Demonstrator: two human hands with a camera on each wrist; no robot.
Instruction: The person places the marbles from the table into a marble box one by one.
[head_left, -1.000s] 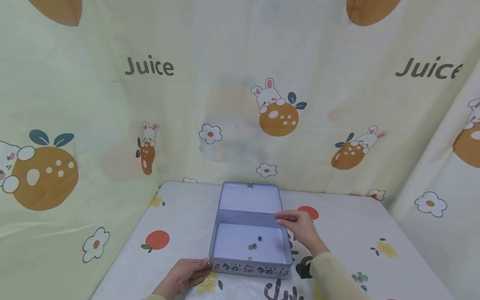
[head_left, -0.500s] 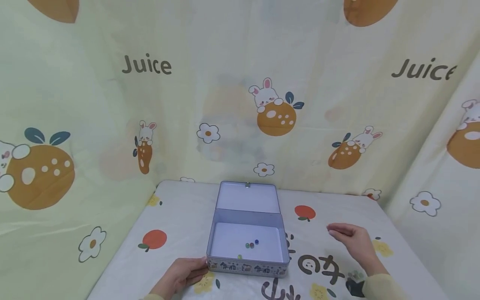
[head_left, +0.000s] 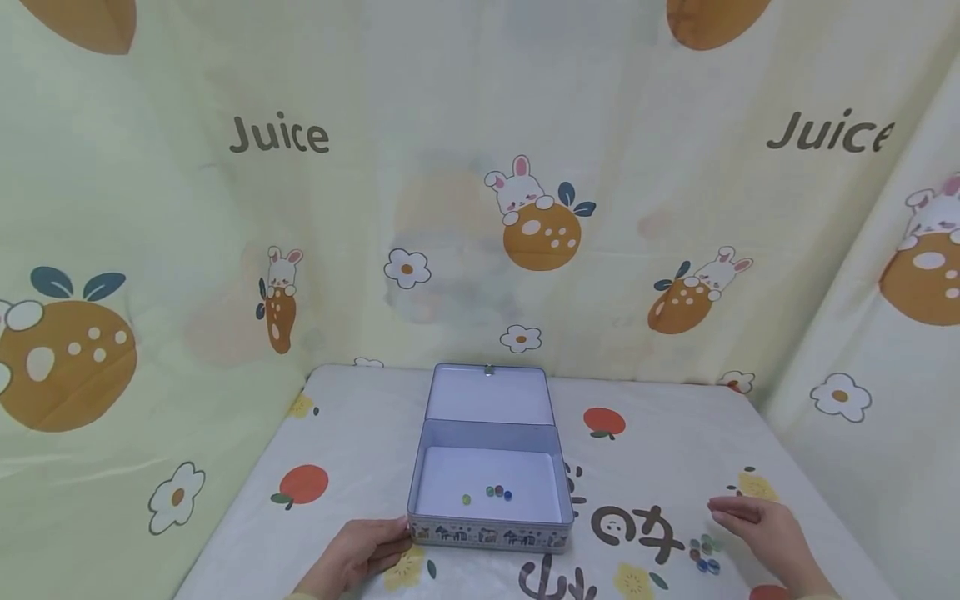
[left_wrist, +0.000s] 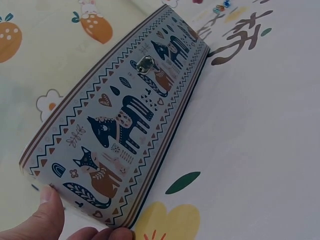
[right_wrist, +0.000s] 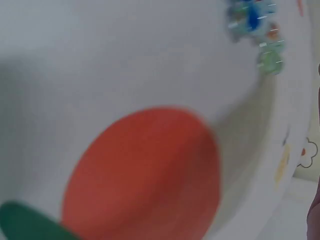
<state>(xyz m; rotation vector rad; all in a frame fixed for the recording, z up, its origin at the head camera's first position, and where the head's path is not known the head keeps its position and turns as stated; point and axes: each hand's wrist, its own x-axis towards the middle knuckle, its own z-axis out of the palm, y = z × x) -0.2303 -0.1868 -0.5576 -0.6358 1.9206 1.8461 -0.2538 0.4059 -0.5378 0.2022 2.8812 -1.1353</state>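
The left hand [head_left: 358,550] rests extended fingers against the tin box [head_left: 491,536]; well right of it, the right hand [head_left: 767,532] hovers beside marbles [head_left: 706,549], empty fingers slightly parted

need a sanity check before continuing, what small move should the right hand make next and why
Probably move the right hand to the loose marbles and pinch one: it is close to them with no marble visible in its fingers, while the tin stands open with four marbles inside and the left hand at its corner.
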